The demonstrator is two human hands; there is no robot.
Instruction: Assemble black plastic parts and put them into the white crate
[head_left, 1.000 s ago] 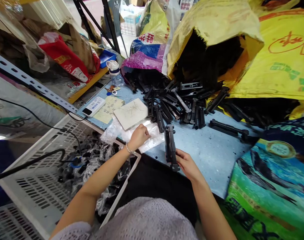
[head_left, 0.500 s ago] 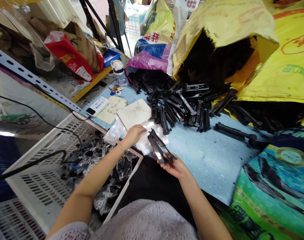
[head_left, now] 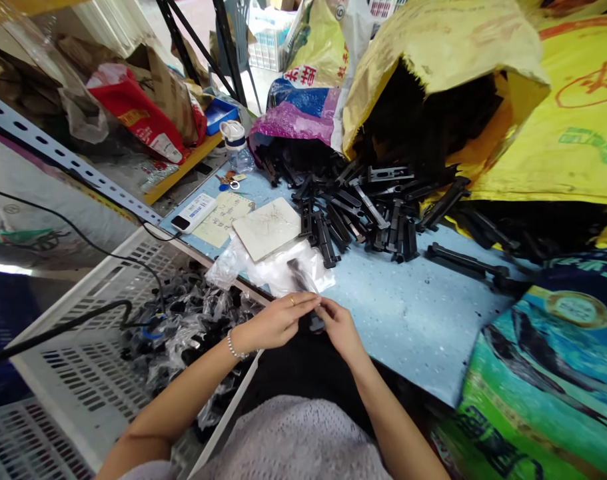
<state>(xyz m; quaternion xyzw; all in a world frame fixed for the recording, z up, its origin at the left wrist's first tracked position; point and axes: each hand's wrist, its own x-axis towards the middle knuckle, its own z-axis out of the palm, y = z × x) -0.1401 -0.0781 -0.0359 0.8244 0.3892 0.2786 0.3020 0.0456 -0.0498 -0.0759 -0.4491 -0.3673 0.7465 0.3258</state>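
Observation:
My left hand [head_left: 283, 319], with a ring and a beaded bracelet, meets my right hand [head_left: 337, 325] at the table's front edge. The fingers of both are closed around a dark part [head_left: 316, 323], which is mostly hidden and blurred. Just beyond them, clear plastic bags [head_left: 278, 272] lie on the blue tabletop [head_left: 408, 320], partly under a white square plate [head_left: 268, 228]. A pile of black plastic parts [head_left: 396, 227] covers the table behind, and one longer black part [head_left: 466, 261] lies apart to the right.
A white crate [head_left: 98, 347] of bagged black parts stands at lower left. Yellow sacks [head_left: 448, 40] line the back, and a green-blue sack [head_left: 528, 373] is at right. A bottle [head_left: 238, 147], keys [head_left: 232, 179] and a white device [head_left: 194, 213] sit at the table's left.
My left hand has moved down and right to meet my right hand. The black parts my right hand held up have been lowered and are now largely covered by the fingers.

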